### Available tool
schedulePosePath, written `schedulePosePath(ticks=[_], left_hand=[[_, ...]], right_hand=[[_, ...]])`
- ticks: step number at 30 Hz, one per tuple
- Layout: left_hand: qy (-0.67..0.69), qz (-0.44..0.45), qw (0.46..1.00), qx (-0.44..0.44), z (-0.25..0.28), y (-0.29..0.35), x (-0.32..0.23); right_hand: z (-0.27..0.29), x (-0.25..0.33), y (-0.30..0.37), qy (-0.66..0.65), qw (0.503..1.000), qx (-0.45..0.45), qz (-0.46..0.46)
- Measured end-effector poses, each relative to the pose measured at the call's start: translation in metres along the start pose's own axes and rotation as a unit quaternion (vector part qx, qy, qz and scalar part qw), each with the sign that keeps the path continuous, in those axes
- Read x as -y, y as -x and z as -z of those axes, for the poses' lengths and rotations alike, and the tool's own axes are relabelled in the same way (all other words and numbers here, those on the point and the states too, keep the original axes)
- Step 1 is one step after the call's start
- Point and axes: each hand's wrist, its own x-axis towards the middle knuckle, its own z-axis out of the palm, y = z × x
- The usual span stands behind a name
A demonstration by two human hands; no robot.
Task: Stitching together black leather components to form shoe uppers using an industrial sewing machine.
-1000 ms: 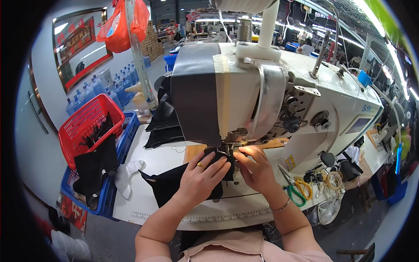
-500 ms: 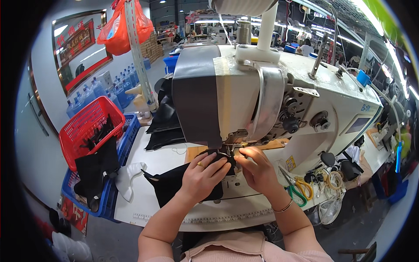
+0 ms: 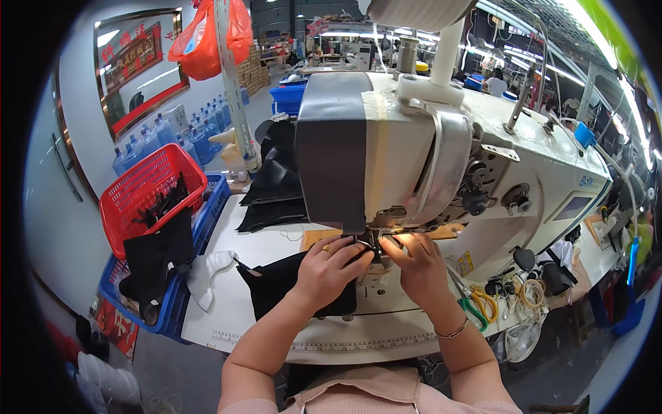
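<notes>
Soft, limp black fabric [image 3: 289, 286] lies flat; left hand [image 3: 331, 265] presses it, fingers together, right hand [image 3: 417, 259] pinching its edge at 3 o'clock.

Both hands [image 3: 376, 265] seem slightly closer together (fingers bunched) on the black fabric [image 3: 289, 290].

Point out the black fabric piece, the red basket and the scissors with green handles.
black fabric piece [image 3: 276, 286], head view, on its bare left part.
red basket [image 3: 138, 186], head view, on its mesh wall.
scissors [image 3: 476, 307], head view, on a green handle.
</notes>
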Motion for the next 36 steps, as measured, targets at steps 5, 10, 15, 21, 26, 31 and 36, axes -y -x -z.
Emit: schedulePosePath(ticks=[5,10,15,21,26,31,36], left_hand=[[-0.009,-0.011,1.000,-0.005,-0.002,-0.004,0.001],[-0.012,-0.013,1.000,-0.014,-0.008,-0.004,0.009],[0.035,0.031,0.998,-0.037,-0.020,-0.005,0.021],[0.041,0.051,0.996,-0.063,-0.026,-0.003,0.020],[-0.001,0.111,0.993,-0.026,-0.026,-0.003,0.013],[0.034,0.251,0.951,0.180,-0.017,-0.013,0.022],[0.196,0.445,0.867,0.107,0.050,-0.005,0.094]], right_hand=[[-0.001,-0.001,-0.001,-0.007,1.000,0.009,-0.017],[-0.004,-0.004,0.002,-0.020,0.999,0.021,-0.021],[-0.005,-0.006,0.029,-0.065,0.996,-0.021,-0.060],[0.016,-0.014,0.116,-0.057,0.977,0.082,-0.191],[0.028,-0.021,0.173,0.032,0.936,0.196,-0.291],[0.023,-0.023,0.187,0.046,0.959,0.158,-0.232],[0.025,-0.034,0.184,0.025,0.971,0.156,-0.182]])
